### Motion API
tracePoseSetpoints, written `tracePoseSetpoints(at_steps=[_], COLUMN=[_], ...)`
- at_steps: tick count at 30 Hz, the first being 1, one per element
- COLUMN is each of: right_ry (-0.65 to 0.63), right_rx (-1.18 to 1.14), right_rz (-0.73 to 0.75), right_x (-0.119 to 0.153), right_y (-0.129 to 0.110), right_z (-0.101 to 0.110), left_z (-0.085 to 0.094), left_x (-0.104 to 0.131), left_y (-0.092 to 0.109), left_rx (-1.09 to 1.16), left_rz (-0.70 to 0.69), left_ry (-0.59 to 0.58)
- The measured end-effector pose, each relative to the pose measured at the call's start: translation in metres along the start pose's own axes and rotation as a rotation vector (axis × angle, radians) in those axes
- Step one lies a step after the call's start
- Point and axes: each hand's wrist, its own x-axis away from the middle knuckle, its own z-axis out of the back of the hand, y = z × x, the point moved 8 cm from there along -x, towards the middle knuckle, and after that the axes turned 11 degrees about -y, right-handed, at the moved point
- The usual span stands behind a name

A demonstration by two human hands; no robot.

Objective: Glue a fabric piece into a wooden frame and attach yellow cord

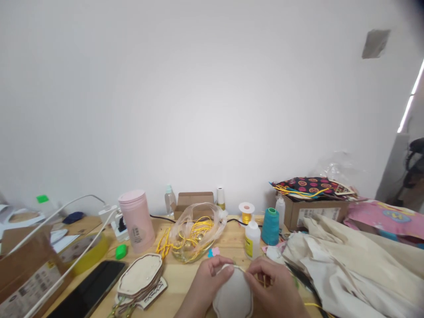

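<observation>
Between my hands is a pale fabric pouch [233, 293] with a scalloped, piped edge, near the front of the table. My left hand [210, 282] pinches its upper left edge between thumb and fingers. At the upper right edge, my right hand [273, 287] is closed, thumb and forefinger against the rim; a bit of yellow cord shows by its fingers. A stack of similar scalloped pieces [141, 274] with green cords lies left of my hands. A clear bag [198, 234] holding yellow cords and gold-coloured bells sits beyond them.
Behind my hands stand a white glue bottle [252, 240], a teal thread cone [270, 227] and a yellow thread spool [246, 214]. Cream cloth [357, 260] heaps at right. At left are a pink tumbler [137, 221], a phone [88, 289], a tape roll [88, 254] and a cardboard box [31, 269].
</observation>
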Motion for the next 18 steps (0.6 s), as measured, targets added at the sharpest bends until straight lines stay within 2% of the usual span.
tracePoseSetpoints(at_steps=[8, 12, 18], right_ry=[-0.01, -0.042, -0.024], right_rx=[0.128, 0.099, -0.016], right_rz=[-0.057, -0.1, -0.072], right_x=[0.003, 0.003, 0.0], right_y=[-0.002, 0.002, 0.001], right_z=[-0.001, -0.004, -0.003], left_z=[-0.009, -0.012, -0.019], left_x=[0.007, 0.009, 0.01], left_y=[0.011, 0.013, 0.022], left_rx=[-0.265, -0.411, -0.469], left_rz=[-0.004, 0.007, -0.049], left_ry=[0.014, 0.013, -0.049])
